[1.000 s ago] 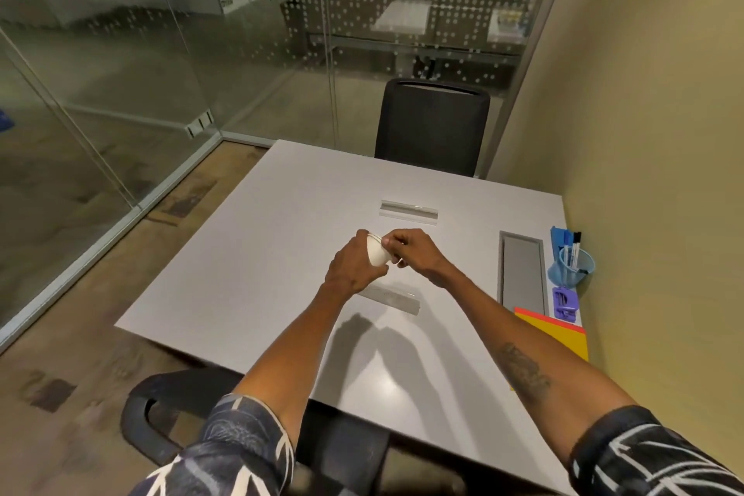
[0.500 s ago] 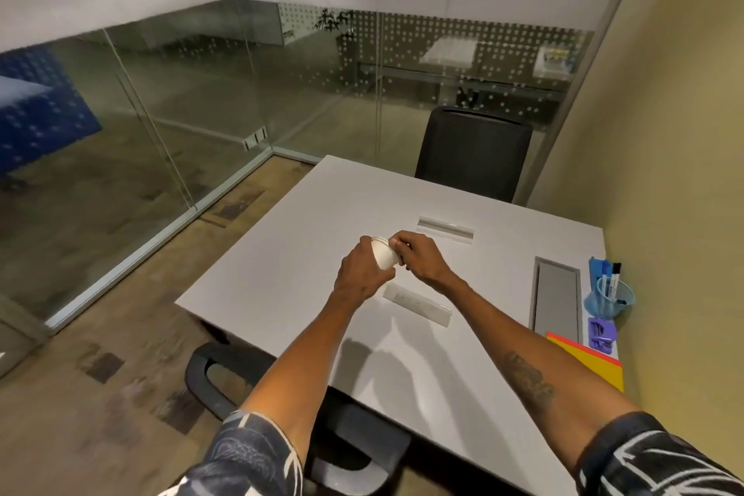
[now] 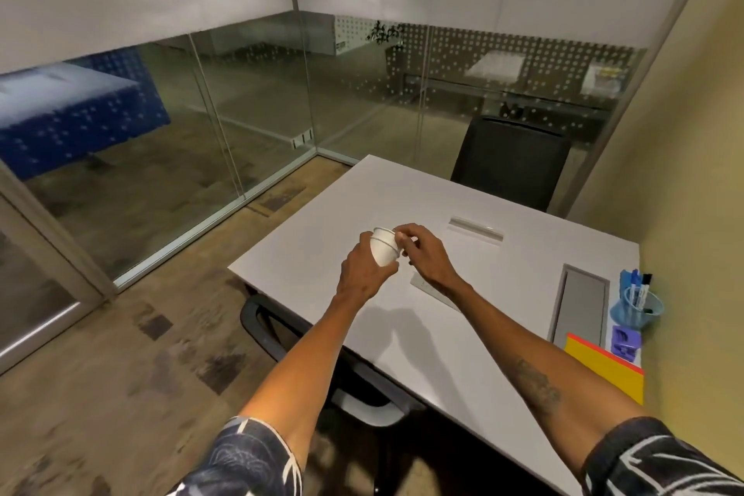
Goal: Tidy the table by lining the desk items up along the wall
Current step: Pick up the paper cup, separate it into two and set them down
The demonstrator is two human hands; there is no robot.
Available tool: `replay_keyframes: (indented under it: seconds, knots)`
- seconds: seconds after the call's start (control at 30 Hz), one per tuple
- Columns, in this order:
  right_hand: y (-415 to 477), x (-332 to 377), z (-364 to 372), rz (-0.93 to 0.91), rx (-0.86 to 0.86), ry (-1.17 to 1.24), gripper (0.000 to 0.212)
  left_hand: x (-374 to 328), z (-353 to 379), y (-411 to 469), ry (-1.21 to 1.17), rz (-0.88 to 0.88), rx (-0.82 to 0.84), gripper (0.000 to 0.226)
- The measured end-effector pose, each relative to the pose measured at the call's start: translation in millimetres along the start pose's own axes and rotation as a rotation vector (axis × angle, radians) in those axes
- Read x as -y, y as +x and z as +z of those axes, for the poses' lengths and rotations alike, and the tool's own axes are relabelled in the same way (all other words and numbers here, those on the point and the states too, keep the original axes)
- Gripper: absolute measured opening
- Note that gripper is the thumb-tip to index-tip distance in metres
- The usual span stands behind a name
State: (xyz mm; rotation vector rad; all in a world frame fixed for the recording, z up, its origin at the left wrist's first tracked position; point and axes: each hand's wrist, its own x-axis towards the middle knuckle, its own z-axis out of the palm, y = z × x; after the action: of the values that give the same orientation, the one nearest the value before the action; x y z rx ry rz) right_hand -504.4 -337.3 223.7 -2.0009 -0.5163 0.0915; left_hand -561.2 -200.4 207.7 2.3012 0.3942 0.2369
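Since the earlier frames the small white paper cup (image 3: 384,248) has been tipped more upright and lifted a little in the hands, and the view has swung left, so the counter (image 3: 306,254) now sits in the right half of the frame. At frame centre the left hand (image 3: 364,274) has its grip clamped round the cup's lower body, held above the counter. The right hand (image 3: 422,254) pinches the cup's rim with its fingertips (image 3: 400,234) together. Under the right wrist a clear flat plastic ruler (image 3: 432,291) lies on the counter; a second clear strip (image 3: 476,228) lies farther back. At the right edge, along the yellow wall (image 3: 684,173), stand a blue pen holder (image 3: 636,308) with markers, a small purple block (image 3: 625,341) and a yellow folder with an orange edge (image 3: 606,370).
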Motion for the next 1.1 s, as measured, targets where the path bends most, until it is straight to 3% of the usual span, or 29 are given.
replay_keyframes:
  seconds: [0.2,0.3,0.5,0.7,0.9,1.1]
  knots:
    - [-2.3,27.2,32.3,0.202,0.103,0.189,0.067,14.5,-35.1,-14.4,-0.098,0.025,-0.026,0.074]
    - [4.9,39.6,50.9,0.232,0.174,0.257,0.075,26.7,-52.4,-14.1,-0.124,0.042,0.0,0.076]
    - [35.6,63.1,103.1,0.25,0.153,0.347,0.071,72.4,-97.2,4.0,-0.135,0.018,0.041,0.08]
    - [72.2,95.0,176.6,0.271,-0.037,0.484,0.067,140.5,-156.8,40.6,-0.061,0.013,0.124,0.073]
    - [98.8,116.2,248.8,0.254,-0.207,0.479,0.064,213.5,-212.0,71.1,-0.052,-0.045,0.12,0.08]
    - [124.0,124.7,300.2,0.269,-0.221,0.407,0.063,259.0,-249.5,103.7,-0.076,-0.08,0.05,0.073]
